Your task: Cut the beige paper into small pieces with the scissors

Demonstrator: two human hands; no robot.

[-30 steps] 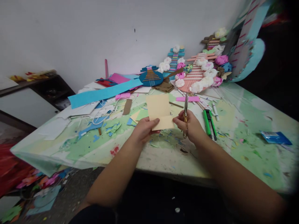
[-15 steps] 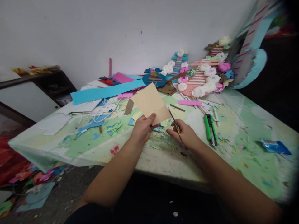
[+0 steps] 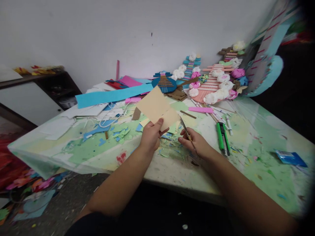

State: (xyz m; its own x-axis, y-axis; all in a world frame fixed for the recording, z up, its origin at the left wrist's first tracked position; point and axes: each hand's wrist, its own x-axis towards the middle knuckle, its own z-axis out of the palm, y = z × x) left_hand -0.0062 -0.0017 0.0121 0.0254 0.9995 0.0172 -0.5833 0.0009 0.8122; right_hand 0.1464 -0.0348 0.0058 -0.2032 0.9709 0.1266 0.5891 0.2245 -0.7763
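Note:
My left hand [image 3: 152, 134] pinches a cream sheet of paper [image 3: 155, 106] by its near edge, thumb on top. The sheet is raised and tilted above the table, with a short line, a cut or a crease, near its middle. In my right hand [image 3: 197, 142] are slim scissors [image 3: 188, 132], dark and gold, pointing up and left. Their tip is close to the paper's right corner; whether they touch I cannot tell. The handle is partly hidden by my fingers. Green and blue paper scraps [image 3: 169, 149] lie under both hands.
A green box cutter [image 3: 222, 139] and several markers [image 3: 228, 124] lie on the right. Behind stand paper instrument models, one blue [image 3: 164, 83], one pink [image 3: 209, 87]. A long blue strip [image 3: 113, 95] and white cord [image 3: 104, 123] are at left. A blue packet [image 3: 290, 158] lies far right.
The view has shifted slightly. The paper has tipped a little to the left in my left hand, and my right hand with the scissors has barely moved.

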